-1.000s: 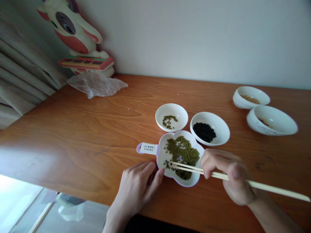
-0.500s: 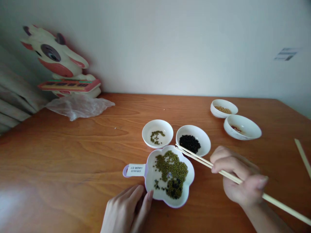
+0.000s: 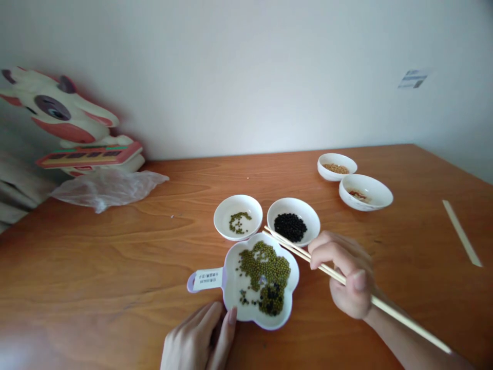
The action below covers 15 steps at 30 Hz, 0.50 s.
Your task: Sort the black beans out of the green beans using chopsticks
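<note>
Two hands work over small dishes of beans on a wooden table (image 3: 115, 257).

The right hand (image 3: 344, 277) grips a pair of chopsticks (image 3: 308, 254), fingers closed around them, tips raised over the gap between the flower-shaped dish (image 3: 287, 308) and the bowl of black beans (image 3: 310, 213). The left hand (image 3: 200, 339) holds nothing; its loosely extended fingertips touch the flower-shaped dish's near rim. That dish sits at the near centre of the table, holding green beans mixed with a few black ones. Behind it, a small bowl (image 3: 238, 205) holds a few green beans. Two more bowls (image 3: 354, 180) sit far right.
</note>
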### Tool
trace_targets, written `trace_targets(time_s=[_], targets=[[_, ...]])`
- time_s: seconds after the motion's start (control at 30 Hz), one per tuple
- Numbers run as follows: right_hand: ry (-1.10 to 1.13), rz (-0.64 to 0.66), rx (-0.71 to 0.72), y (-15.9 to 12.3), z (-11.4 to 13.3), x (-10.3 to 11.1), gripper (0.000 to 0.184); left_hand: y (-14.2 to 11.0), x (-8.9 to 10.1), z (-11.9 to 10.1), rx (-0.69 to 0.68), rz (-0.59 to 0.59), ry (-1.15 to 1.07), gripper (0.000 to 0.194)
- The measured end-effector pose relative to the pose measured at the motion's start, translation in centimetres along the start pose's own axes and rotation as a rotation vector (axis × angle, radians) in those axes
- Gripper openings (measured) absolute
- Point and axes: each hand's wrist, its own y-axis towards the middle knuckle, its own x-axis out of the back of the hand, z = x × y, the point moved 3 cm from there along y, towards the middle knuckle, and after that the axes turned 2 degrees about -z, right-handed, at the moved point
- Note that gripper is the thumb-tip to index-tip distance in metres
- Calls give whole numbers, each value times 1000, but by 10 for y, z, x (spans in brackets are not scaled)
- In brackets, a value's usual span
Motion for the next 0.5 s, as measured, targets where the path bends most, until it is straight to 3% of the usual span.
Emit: trace_targets(time_s=[0.13, 0.23, 0.37, 0.5], targets=[[294, 196, -223, -11, 3, -21, 67, 2, 2, -6, 39, 39, 11, 37], [384, 364, -335, -17, 2, -31, 72, 0, 2, -6, 81, 63, 16, 37], [392, 484, -373, -19, -2, -32, 75, -2, 1, -5, 125, 108, 0, 36], [388, 515, -362, -18, -2, -31, 74, -2, 2, -6, 136, 102, 0, 37]])
